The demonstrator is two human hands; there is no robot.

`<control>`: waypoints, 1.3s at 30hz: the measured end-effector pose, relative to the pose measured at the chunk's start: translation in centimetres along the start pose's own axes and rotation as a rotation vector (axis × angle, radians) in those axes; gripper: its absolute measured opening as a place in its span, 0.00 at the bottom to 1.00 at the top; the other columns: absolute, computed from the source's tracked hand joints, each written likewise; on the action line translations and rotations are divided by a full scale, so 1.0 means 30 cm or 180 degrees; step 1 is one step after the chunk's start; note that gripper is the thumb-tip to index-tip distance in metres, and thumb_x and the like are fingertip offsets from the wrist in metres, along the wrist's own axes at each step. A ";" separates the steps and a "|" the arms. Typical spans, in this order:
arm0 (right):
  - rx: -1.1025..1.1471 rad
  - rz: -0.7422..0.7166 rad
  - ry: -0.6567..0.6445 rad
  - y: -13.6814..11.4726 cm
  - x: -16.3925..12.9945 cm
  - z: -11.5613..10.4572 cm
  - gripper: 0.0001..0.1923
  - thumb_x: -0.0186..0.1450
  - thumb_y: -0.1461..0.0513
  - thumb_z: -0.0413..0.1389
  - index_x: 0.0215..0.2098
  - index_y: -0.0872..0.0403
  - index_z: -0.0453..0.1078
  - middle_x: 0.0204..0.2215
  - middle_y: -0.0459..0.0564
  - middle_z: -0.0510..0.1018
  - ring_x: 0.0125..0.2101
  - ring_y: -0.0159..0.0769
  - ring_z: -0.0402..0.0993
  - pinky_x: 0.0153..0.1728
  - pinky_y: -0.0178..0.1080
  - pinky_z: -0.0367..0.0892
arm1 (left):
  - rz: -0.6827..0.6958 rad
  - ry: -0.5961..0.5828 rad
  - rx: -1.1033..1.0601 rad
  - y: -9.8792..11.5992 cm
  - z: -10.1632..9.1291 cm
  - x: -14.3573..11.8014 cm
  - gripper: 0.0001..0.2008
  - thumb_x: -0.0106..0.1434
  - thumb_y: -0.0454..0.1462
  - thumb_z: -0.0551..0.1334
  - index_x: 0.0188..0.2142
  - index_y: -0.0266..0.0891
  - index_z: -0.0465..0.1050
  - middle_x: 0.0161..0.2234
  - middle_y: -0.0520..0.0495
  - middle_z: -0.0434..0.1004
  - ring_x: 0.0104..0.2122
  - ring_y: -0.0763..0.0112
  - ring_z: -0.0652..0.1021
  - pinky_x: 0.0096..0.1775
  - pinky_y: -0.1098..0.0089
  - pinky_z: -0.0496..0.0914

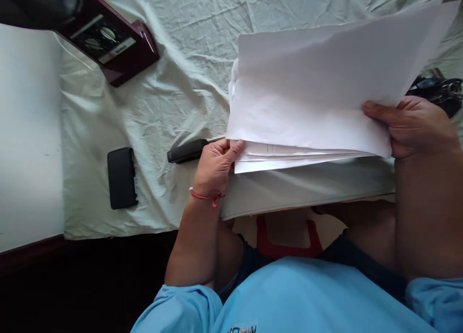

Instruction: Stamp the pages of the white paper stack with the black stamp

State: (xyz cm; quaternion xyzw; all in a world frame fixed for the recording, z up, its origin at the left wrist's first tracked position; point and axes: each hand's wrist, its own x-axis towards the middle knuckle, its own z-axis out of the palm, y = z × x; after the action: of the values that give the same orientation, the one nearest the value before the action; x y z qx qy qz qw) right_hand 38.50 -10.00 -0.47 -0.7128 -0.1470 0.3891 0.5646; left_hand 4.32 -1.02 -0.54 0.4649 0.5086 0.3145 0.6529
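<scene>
A loose stack of white paper sheets (311, 87) is held between my two hands above the cloth-covered table. My left hand (217, 162), with a red string at the wrist, pinches the stack's near left corner. My right hand (415, 123) grips the right edge, thumb on top and fingers hidden beneath. The top sheet looks blank, and its right side tilts up. Along the near edge the sheets fan slightly apart, with faint print on one below. Just left of my left hand lies a black stapler-like object (187, 151), partly hidden.
A black rectangular case or phone (122, 179) lies on the wrinkled pale green cloth (173, 87) to the left. A dark maroon appliance (112, 41) stands at the back left. Black and metal items (439, 89) sit behind my right hand. A red stool (287, 246) shows below the table edge.
</scene>
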 end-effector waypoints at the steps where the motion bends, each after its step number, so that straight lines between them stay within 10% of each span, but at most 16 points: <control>1: 0.0017 -0.0027 0.0036 0.001 0.003 -0.002 0.18 0.50 0.61 0.78 0.38 0.53 0.86 0.44 0.53 0.88 0.38 0.43 0.85 0.40 0.45 0.86 | -0.0051 -0.0076 -0.0033 0.004 -0.001 -0.003 0.23 0.44 0.50 0.85 0.28 0.38 0.81 0.22 0.54 0.76 0.20 0.79 0.70 0.20 0.77 0.62; 8: 0.0039 0.0001 0.0154 -0.018 0.004 -0.002 0.16 0.52 0.63 0.79 0.38 0.54 0.86 0.47 0.57 0.87 0.39 0.41 0.86 0.38 0.42 0.85 | -0.0305 -0.0219 0.0331 0.020 -0.005 -0.014 0.27 0.50 0.53 0.83 0.23 0.38 0.73 0.15 0.54 0.71 0.12 0.83 0.63 0.15 0.76 0.48; 24: -0.0013 -0.0160 0.0042 0.004 0.022 -0.024 0.17 0.50 0.62 0.77 0.39 0.52 0.87 0.47 0.54 0.87 0.40 0.37 0.85 0.41 0.36 0.84 | -0.0044 -0.0180 -0.0042 0.009 -0.027 0.002 0.33 0.53 0.65 0.79 0.26 0.40 0.71 0.22 0.54 0.69 0.21 0.78 0.71 0.23 0.77 0.66; 32: -0.0226 0.0063 -0.0043 -0.016 -0.007 -0.006 0.22 0.45 0.55 0.81 0.37 0.51 0.86 0.43 0.56 0.87 0.35 0.40 0.83 0.31 0.39 0.82 | 0.0365 0.0237 -0.0048 -0.012 -0.018 0.019 0.19 0.53 0.45 0.80 0.28 0.40 0.74 0.22 0.57 0.66 0.21 0.79 0.62 0.23 0.75 0.60; 39: -0.0224 -0.0009 -0.0085 -0.020 -0.016 -0.025 0.26 0.42 0.53 0.83 0.35 0.54 0.85 0.44 0.58 0.87 0.34 0.38 0.82 0.32 0.39 0.81 | 0.0377 0.0098 0.0102 -0.022 -0.020 0.019 0.27 0.56 0.59 0.79 0.29 0.42 0.74 0.23 0.55 0.66 0.25 0.74 0.69 0.28 0.72 0.66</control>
State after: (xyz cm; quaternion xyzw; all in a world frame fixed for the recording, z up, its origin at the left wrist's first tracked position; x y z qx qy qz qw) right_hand 38.86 -10.63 0.31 -0.7268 -0.1692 0.3924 0.5377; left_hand 3.86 -0.60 -1.39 0.4997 0.4951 0.3514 0.6178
